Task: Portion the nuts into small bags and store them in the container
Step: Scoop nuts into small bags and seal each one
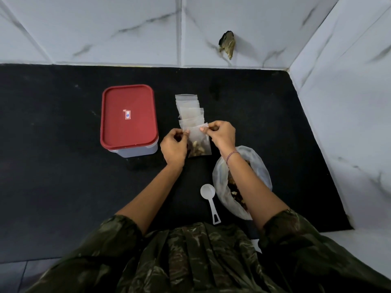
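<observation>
A small clear bag (pixel 198 142) with nuts in its bottom hangs upright between my hands above the black counter. My left hand (pixel 174 145) pinches its top left corner and my right hand (pixel 222 134) pinches its top right edge. Behind it lies a fanned row of several empty small bags (pixel 189 108). A container (pixel 129 121) with a red lid, closed, stands to the left. The large clear bag of nuts (pixel 237 187) lies open under my right forearm. A white plastic scoop (pixel 209 199) rests on the counter beside it.
The black counter (pixel 53 166) meets a marble-tiled wall at the back and on the right. A dark hole (pixel 227 44) shows in the back wall. The counter's front edge runs close to my body.
</observation>
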A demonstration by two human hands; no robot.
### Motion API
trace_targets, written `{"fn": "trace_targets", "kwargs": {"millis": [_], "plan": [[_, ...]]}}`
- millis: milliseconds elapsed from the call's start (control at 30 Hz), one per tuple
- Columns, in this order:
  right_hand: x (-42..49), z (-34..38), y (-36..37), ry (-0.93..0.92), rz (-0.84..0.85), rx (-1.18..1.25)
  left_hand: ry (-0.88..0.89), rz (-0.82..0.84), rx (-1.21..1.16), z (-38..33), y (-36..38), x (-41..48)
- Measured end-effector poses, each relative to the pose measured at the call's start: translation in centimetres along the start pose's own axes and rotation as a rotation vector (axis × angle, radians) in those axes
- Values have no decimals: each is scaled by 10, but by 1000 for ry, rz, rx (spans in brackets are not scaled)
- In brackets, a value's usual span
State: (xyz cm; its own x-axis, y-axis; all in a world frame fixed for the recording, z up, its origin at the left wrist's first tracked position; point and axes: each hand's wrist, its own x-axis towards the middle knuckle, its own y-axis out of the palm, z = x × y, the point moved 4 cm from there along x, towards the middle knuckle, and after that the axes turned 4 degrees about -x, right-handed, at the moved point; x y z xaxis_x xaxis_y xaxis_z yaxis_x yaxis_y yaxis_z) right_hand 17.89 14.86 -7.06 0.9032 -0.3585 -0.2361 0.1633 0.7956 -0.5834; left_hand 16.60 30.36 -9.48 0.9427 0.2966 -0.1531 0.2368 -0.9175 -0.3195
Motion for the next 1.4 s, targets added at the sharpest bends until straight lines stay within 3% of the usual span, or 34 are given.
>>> {"fn": "trace_targets", "kwargs": {"millis": [133, 300, 367, 433, 533, 633, 867, 1167, 1400], "plan": [[-6, 5, -2, -34, -42, -13, 68, -21, -75, -5, -3, -6], [-48, 20, -7, -370, -163, -361, 338, -49, 134, -10, -9, -33], [-65, 21, -1, -471, -86, -428, 464, -15, 272, -7, -7, -46], [-74, 15, 11, -513, 96, -593, 545, 76, 453, 1, -1, -54], [-71, -5, 28, -483, 239, -904, 523, 316, 681, 15, 10, -56], [-68, -8, 33, -423, 270, -938, 469, 458, 809, 18, 16, -49], [-55, -1, 30, -415, 356, -900, 421, 481, 908, 15, 18, -36], [-52, 4, 28, -400, 427, -892, 396, 469, 873, 9, 18, -36], [-58, 18, 20, -416, 397, -825, 411, 374, 698, -18, 5, -39]]}}
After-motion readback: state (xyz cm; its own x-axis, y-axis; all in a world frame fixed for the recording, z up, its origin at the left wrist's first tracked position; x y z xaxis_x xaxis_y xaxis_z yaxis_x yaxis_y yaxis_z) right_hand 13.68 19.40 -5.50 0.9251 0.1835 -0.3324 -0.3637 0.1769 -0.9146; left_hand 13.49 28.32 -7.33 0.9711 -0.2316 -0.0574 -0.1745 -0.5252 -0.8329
